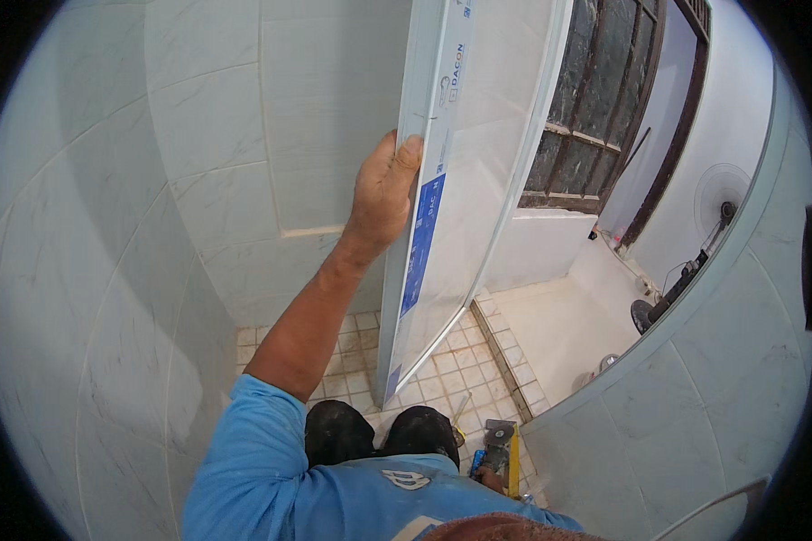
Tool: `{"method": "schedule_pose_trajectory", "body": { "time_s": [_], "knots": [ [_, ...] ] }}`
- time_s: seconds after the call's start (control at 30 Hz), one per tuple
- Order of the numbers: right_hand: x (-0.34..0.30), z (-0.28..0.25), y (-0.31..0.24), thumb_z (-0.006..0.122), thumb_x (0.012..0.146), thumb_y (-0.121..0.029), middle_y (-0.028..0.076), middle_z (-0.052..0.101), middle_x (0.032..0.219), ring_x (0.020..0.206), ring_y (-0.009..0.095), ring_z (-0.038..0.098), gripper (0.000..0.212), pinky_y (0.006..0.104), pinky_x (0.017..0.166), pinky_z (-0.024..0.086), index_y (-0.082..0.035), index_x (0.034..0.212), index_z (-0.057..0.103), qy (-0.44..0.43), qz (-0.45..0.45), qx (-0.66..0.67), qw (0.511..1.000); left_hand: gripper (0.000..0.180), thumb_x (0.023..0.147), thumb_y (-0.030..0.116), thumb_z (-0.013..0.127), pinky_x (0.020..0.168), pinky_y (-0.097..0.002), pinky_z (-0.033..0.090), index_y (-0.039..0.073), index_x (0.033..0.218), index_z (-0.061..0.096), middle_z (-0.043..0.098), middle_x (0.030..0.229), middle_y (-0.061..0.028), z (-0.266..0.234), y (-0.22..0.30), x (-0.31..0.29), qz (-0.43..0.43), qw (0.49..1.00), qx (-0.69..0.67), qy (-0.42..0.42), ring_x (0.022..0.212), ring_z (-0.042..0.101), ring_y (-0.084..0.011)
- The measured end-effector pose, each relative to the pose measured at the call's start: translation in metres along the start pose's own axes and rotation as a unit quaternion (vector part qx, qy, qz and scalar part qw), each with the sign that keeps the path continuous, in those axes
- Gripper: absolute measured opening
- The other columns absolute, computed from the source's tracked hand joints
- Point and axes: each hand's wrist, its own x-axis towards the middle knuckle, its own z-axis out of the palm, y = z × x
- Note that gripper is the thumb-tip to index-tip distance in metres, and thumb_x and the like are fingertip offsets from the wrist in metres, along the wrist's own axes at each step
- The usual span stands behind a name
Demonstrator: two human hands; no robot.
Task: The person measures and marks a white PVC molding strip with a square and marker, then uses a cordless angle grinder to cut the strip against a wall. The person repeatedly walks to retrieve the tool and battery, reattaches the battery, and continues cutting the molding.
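Note:
A tall white-framed door panel (478, 135) stands upright in front of me, with blue-and-white protective film along its edge. My left hand (390, 185) is closed round that edge, thumb on the near face and fingers behind it. Low at my right side, my right hand (490, 480) is small, dark and partly hidden by my body. Beside it on the tiled floor are a dark grey tool with a flat plate (498, 436), a yellow straight bar (514, 464) and a small blue object (477, 462). Whether the right hand holds any of these is unclear.
Marbled tile walls (108, 270) close in on the left and lower right. A low tiled sill (507, 347) divides the small-tiled floor (465, 365) from a pale floor outside. Out there stand a fan (722, 203) and a dark-framed window (586, 99).

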Motion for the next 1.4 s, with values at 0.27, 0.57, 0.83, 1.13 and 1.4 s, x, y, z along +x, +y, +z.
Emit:
{"method": "schedule_pose_trajectory", "body": {
  "time_s": [0.27,0.57,0.83,1.13,1.4],
  "knots": [
    [-0.039,0.023,-0.05,0.068,0.086,-0.015,0.014,0.068,0.069,0.056,0.029,0.067,0.013,0.0411,0.048,0.053,-0.002,0.087,0.068,0.104,0.103,-0.003,0.989,0.057,0.116,0.053,0.042,0.062,-0.0286,0.049,0.005,0.089,0.06,0.056,0.073,-0.0031,0.0,0.003,0.001,-0.012,0.995,0.077,0.059,0.069,0.055,-0.0105],
    [-0.028,-0.016,-0.064,0.072,0.084,-0.013,0.018,0.072,0.076,0.061,0.027,0.071,0.018,0.0392,0.056,0.059,0.004,0.09,0.068,0.032,-0.086,0.066,0.994,0.058,0.118,0.045,0.038,0.069,-0.0365,0.048,0.003,0.085,0.058,0.055,0.076,-0.0074,0.012,-0.007,0.01,0.005,0.991,0.081,0.104,0.074,0.052,-0.0165],
    [-0.152,0.005,-0.261,0.083,0.083,-0.019,0.012,0.072,0.078,0.059,0.02,0.069,0.032,0.0354,0.055,0.058,0.001,0.101,0.065,0.004,-0.33,0.09,0.94,0.051,0.119,0.037,0.038,0.081,-0.0411,0.049,-0.005,0.108,0.065,0.058,0.094,-0.0161,0.042,0.003,0.005,0.052,0.992,0.078,0.084,0.086,0.056,-0.0258],
    [-0.276,0.056,-0.381,0.086,0.077,-0.017,0.006,0.065,0.078,0.06,0.016,0.065,0.046,0.0323,0.056,0.055,-0.003,0.11,0.057,0.038,-0.482,0.113,0.868,0.048,0.119,0.034,0.039,0.085,-0.0415,0.049,-0.006,0.13,0.064,0.056,0.101,-0.0161,0.079,0.009,-0.009,0.117,0.979,0.14,0.091,0.091,0.055,-0.0276],
    [-0.325,0.086,-0.394,0.083,0.081,-0.008,0.009,0.064,0.09,0.071,0.018,0.069,0.053,0.0339,0.061,0.06,0.0,0.121,0.05,0.013,-0.551,0.166,0.818,0.049,0.119,0.032,0.039,0.091,-0.0418,0.048,-0.01,0.134,0.059,0.054,0.106,-0.0168,0.116,-0.002,-0.026,0.112,0.979,0.155,0.065,0.097,0.055,-0.0285]
  ]
}}
